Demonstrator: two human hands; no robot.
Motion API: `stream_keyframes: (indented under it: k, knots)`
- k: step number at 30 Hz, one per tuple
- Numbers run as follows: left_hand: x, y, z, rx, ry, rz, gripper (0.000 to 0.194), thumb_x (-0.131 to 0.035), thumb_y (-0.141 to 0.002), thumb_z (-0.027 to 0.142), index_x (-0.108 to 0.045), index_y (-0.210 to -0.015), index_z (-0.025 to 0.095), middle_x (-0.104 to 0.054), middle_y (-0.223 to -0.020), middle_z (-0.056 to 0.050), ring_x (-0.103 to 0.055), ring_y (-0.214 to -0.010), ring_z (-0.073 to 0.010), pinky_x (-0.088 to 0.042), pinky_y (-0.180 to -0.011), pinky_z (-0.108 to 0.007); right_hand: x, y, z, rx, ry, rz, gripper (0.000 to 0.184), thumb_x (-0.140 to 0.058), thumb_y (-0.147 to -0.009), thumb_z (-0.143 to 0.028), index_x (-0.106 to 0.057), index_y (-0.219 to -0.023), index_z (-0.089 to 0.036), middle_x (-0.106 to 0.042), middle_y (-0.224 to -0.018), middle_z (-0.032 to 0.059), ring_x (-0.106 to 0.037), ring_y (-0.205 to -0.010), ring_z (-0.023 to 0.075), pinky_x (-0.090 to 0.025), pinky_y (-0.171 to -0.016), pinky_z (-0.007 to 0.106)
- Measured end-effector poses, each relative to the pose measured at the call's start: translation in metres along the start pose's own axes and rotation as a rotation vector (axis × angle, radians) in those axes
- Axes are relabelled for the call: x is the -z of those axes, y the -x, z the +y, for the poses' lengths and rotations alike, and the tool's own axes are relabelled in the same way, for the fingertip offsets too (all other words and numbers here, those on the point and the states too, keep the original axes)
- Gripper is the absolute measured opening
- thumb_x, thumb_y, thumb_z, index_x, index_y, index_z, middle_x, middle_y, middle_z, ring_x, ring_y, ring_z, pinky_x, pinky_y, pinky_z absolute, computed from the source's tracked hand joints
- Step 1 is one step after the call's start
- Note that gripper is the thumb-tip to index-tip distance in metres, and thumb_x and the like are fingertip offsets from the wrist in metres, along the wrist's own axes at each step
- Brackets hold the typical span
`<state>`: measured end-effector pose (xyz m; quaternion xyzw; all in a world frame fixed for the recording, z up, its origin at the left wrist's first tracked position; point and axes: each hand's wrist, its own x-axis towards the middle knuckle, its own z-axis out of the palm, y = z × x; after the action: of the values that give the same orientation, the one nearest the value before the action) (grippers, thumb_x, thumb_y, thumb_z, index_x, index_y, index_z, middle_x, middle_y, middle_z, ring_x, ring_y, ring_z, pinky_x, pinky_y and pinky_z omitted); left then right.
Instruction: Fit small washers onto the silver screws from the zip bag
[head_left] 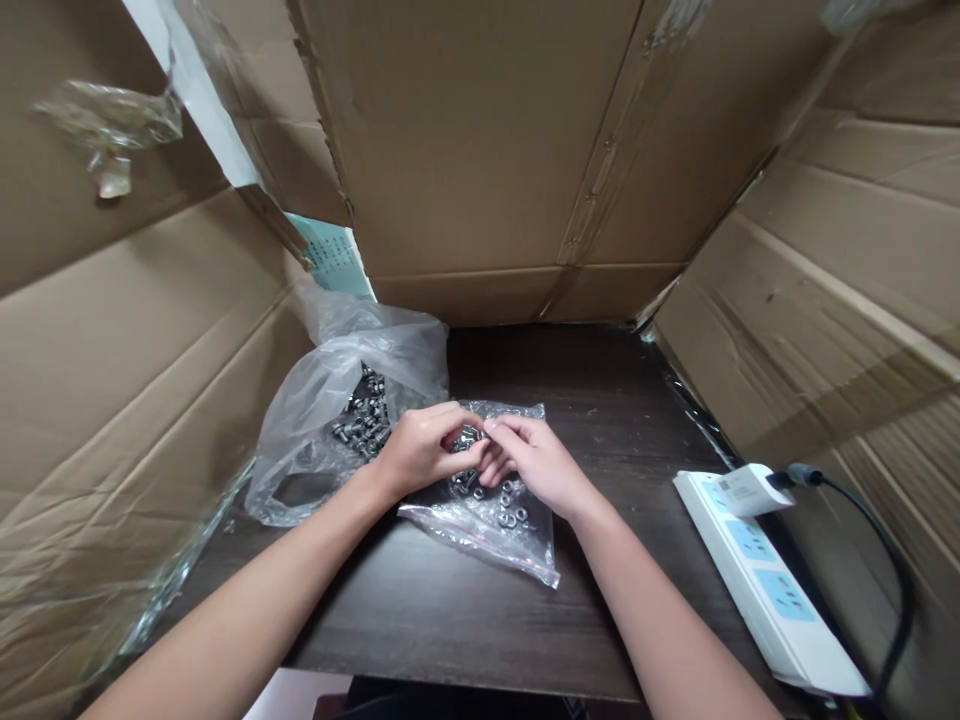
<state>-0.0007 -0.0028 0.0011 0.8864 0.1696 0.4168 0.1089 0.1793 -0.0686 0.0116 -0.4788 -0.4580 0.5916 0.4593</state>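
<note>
My left hand [421,447] and my right hand [531,458] meet over a small clear zip bag [491,525] that lies on the dark wooden table [465,610]. Both hands are pinched together on a small metal part [470,436], too small to name for sure. Several metal nuts [508,512] lie on or in the zip bag just below my fingers. To the left, a larger crumpled plastic bag [330,400] lies open with several metal bolts [364,415] in it, right beside my left hand.
Cardboard walls stand on the left [127,380], at the back [480,150] and on the right [840,280]. A white power strip [765,580] with a plugged-in adapter [746,488] and black cable [885,560] lies at the right table edge.
</note>
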Motion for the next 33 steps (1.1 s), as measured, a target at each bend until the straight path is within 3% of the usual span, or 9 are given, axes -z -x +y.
stream_keyframes:
  k: [6, 11, 16, 18, 20, 23, 25, 28, 33]
  knots:
    - [0.0012, -0.0021, 0.0027, -0.022, -0.001, 0.034, 0.009, -0.066, -0.09, 0.023, -0.068, -0.092, 0.014, -0.048, -0.061, 0.005, -0.043, -0.052, -0.0072, -0.037, -0.053, -0.019, 0.0015, 0.0002, -0.001, 0.096, -0.162, -0.045, 0.038, -0.084, -0.075, -0.038, -0.072, -0.104, -0.019, -0.075, -0.098, 0.0054, -0.071, -0.081, 0.0153, -0.059, -0.073, 0.028]
    - [0.0013, -0.0018, -0.0003, -0.013, -0.011, 0.024, 0.012, -0.068, -0.091, 0.025, -0.069, -0.096, 0.014, -0.047, -0.061, 0.006, -0.044, -0.052, -0.0077, -0.037, -0.053, -0.02, 0.0019, -0.0044, 0.0036, -0.003, -0.043, 0.106, 0.036, -0.065, -0.089, -0.053, -0.068, -0.089, -0.017, -0.065, -0.056, 0.0008, -0.061, -0.047, 0.0143, -0.051, -0.048, 0.026]
    - [0.0026, -0.0018, -0.0021, -0.004, -0.013, 0.036, 0.01, -0.068, -0.091, 0.023, -0.069, -0.094, 0.014, -0.044, -0.06, 0.007, -0.043, -0.052, -0.0074, -0.036, -0.053, -0.02, 0.0037, 0.0, -0.0038, 0.089, -0.207, -0.006, 0.039, -0.085, -0.073, -0.033, -0.073, -0.109, -0.02, -0.075, -0.111, 0.0072, -0.071, -0.09, 0.0163, -0.059, -0.079, 0.029]
    - [0.0017, -0.0015, -0.0013, -0.008, -0.002, 0.027, 0.01, -0.067, -0.091, 0.023, -0.069, -0.094, 0.014, -0.044, -0.061, 0.006, -0.043, -0.052, -0.0075, -0.036, -0.054, -0.02, 0.0053, 0.0004, -0.0043, 0.059, -0.195, -0.048, 0.043, -0.087, -0.071, -0.031, -0.074, -0.11, -0.019, -0.076, -0.105, 0.0077, -0.071, -0.084, 0.015, -0.059, -0.078, 0.028]
    - [0.0001, -0.0009, -0.0003, -0.01, 0.01, 0.015, 0.01, -0.067, -0.091, 0.024, -0.069, -0.095, 0.014, -0.044, -0.061, 0.006, -0.043, -0.053, -0.0075, -0.036, -0.054, -0.02, 0.0062, -0.0011, -0.0018, -0.008, -0.139, -0.033, 0.034, -0.082, -0.077, -0.043, -0.075, -0.094, -0.014, -0.076, -0.082, 0.0077, -0.07, -0.068, 0.0146, -0.058, -0.067, 0.027]
    - [-0.0012, -0.0003, 0.0002, -0.007, 0.011, 0.004, 0.011, -0.068, -0.091, 0.025, -0.069, -0.094, 0.015, -0.044, -0.061, 0.006, -0.043, -0.053, -0.0075, -0.036, -0.054, -0.02, 0.0058, -0.0029, 0.0015, -0.066, -0.084, 0.064, 0.05, -0.069, -0.085, -0.06, -0.069, -0.068, -0.013, -0.067, -0.058, 0.006, -0.065, -0.051, 0.0148, -0.054, -0.052, 0.027]
    - [-0.0009, -0.0003, -0.0001, -0.002, 0.004, 0.009, 0.011, -0.068, -0.091, 0.024, -0.068, -0.095, 0.014, -0.044, -0.061, 0.006, -0.043, -0.052, -0.0075, -0.036, -0.054, -0.02, 0.0048, -0.002, 0.0005, 0.001, -0.141, 0.058, 0.035, -0.079, -0.079, -0.049, -0.074, -0.086, -0.015, -0.075, -0.08, 0.0067, -0.071, -0.07, 0.0161, -0.059, -0.064, 0.027]
    - [-0.0004, -0.0003, -0.0003, 0.003, 0.008, 0.013, 0.009, -0.067, -0.09, 0.022, -0.068, -0.095, 0.014, -0.046, -0.061, 0.006, -0.044, -0.052, -0.0074, -0.037, -0.055, -0.02, 0.0038, 0.0002, -0.0029, 0.078, -0.191, 0.001, 0.039, -0.09, -0.067, -0.033, -0.076, -0.101, -0.019, -0.077, -0.1, 0.0062, -0.073, -0.086, 0.0162, -0.059, -0.079, 0.028]
    - [-0.0018, 0.0003, -0.0006, 0.006, 0.017, 0.003, 0.009, -0.067, -0.089, 0.023, -0.069, -0.093, 0.015, -0.045, -0.06, 0.006, -0.043, -0.052, -0.0076, -0.036, -0.054, -0.02, 0.0034, -0.0016, -0.0001, -0.008, -0.04, 0.046, 0.039, -0.078, -0.079, -0.052, -0.074, -0.08, -0.014, -0.072, -0.067, 0.006, -0.068, -0.056, 0.0157, -0.058, -0.057, 0.03]
